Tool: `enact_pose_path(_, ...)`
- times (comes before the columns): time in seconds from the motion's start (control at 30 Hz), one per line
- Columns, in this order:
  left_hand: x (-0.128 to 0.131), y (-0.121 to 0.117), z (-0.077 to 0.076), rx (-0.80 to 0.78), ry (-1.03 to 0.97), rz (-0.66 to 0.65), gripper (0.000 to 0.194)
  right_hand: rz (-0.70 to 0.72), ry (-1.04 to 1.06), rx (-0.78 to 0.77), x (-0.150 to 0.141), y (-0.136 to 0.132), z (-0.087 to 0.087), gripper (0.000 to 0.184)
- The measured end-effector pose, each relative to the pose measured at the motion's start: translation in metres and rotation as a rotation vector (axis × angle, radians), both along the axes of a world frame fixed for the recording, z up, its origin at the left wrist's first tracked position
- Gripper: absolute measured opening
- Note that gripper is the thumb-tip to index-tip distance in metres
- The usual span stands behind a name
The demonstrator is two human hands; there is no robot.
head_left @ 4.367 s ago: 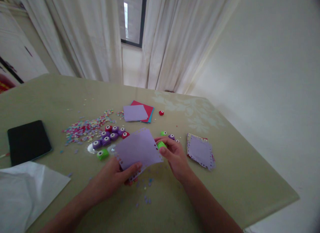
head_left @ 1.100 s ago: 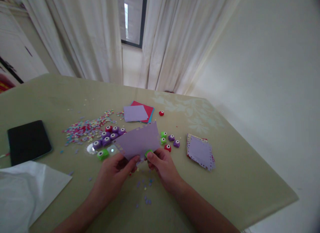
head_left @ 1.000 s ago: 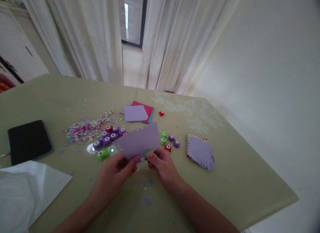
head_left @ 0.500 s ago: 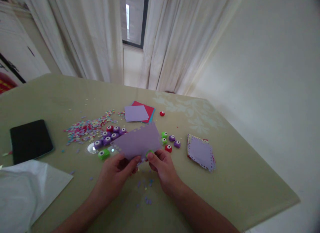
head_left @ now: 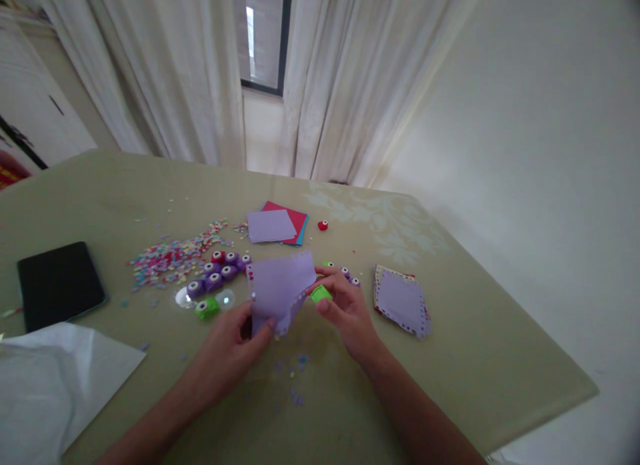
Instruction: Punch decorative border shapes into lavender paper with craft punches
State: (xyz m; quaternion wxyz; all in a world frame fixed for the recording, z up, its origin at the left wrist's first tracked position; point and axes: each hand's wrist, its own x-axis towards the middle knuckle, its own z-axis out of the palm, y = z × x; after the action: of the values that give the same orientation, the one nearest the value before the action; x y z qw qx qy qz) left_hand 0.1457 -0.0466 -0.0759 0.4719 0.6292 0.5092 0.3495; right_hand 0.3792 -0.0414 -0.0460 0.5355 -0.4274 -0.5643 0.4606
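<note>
My left hand [head_left: 233, 348] is closed on a sheet of purple paper [head_left: 281, 286], thumb in front, near its lower edge. Small notches run along the sheet's edges. In my right hand [head_left: 351, 316] is a small green paper punch [head_left: 321, 294], pinched between thumb and fingers at the sheet's right edge; whether its jaw touches the paper I cannot tell. Beyond my left hand sit several purple punches [head_left: 213, 282], a red punch [head_left: 219, 256] and another green punch [head_left: 207, 308]. A few more punches [head_left: 355, 282] are partly hidden behind my right hand.
Paper confetti [head_left: 173, 257] is heaped at the left, with loose bits [head_left: 295, 398] below my hands. Coloured sheets [head_left: 270, 225] lie farther back, near a lone red punch [head_left: 323, 225]. Notched sheets [head_left: 400, 302] are stacked right. A black tablet-like slab [head_left: 60, 285] and white wrapping [head_left: 65, 378] lie left.
The purple sheet has turned and its right side now bends. My right hand has moved right and up with the green punch, now covering more of the punches behind it.
</note>
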Motion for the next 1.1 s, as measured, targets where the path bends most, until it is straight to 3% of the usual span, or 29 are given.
enact_pose_path(0.2,-0.002,0.002,0.005,0.084,0.107,-0.022,0.024,-0.048,0.043,-0.044,0.003,0.003,0.001,0.049)
enact_pose_path(0.3,-0.003,0.004,0.006,-0.003,-0.078,-0.03,0.02,-0.086,0.014,-0.144,0.0,0.005,-0.005,0.047)
enact_pose_path(0.4,0.0,0.005,0.009,-0.073,-0.302,0.052,0.034,-0.182,0.168,-0.226,-0.008,0.004,-0.016,0.045)
enact_pose_path(0.5,0.005,0.003,0.012,-0.099,-0.342,0.131,0.04,-0.225,0.382,-0.257,-0.021,-0.001,-0.026,0.049)
enact_pose_path(0.57,0.011,-0.001,0.011,-0.135,-0.342,0.122,0.034,-0.218,0.434,-0.27,-0.03,-0.005,-0.03,0.049)
enact_pose_path(0.67,0.018,-0.008,0.009,-0.175,-0.368,0.123,0.026,-0.206,0.385,-0.264,-0.04,-0.011,-0.033,0.046)
enact_pose_path(0.83,0.023,-0.013,0.012,-0.156,-0.362,0.088,0.031,-0.25,0.292,-0.193,-0.044,-0.013,-0.026,0.038)
enact_pose_path(1.1,0.008,-0.001,0.02,-0.081,-0.157,0.363,0.04,-0.065,0.218,-0.217,-0.041,-0.014,-0.026,0.046)
